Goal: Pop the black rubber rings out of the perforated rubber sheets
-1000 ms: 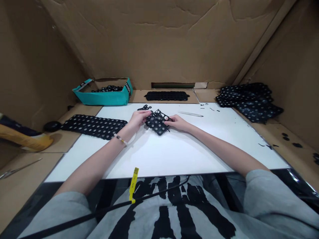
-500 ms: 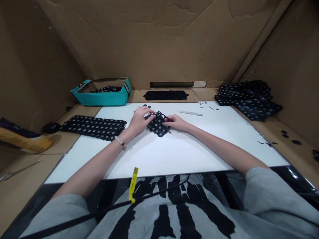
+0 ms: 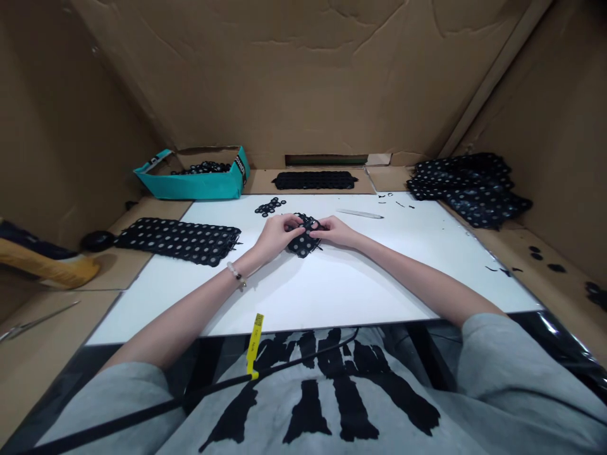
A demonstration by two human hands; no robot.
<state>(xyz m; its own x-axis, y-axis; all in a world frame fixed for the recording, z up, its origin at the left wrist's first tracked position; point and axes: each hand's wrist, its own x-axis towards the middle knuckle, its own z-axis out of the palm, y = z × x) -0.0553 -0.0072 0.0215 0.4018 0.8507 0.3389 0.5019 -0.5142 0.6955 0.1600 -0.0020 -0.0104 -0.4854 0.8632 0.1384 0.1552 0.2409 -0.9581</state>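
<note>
Both hands meet over a small black perforated sheet [image 3: 303, 242] resting on the white work board [image 3: 332, 284]. My left hand [image 3: 275, 235] grips its left edge with curled fingers. My right hand [image 3: 336, 231] pinches its right upper edge. Just beyond the hands lies a small heap of loose black rings [image 3: 269, 206].
A teal box [image 3: 199, 182] with black rings stands back left. A long black dotted sheet [image 3: 177, 239] lies left, another black strip [image 3: 315, 181] at the back, a stack of dotted sheets [image 3: 469, 184] back right. A white stick [image 3: 361, 214] lies near the hands. Cardboard walls enclose the bench.
My left hand has drawn in toward the right hand, folding or bunching the small sheet smaller. The loose rings behind are now uncovered.
</note>
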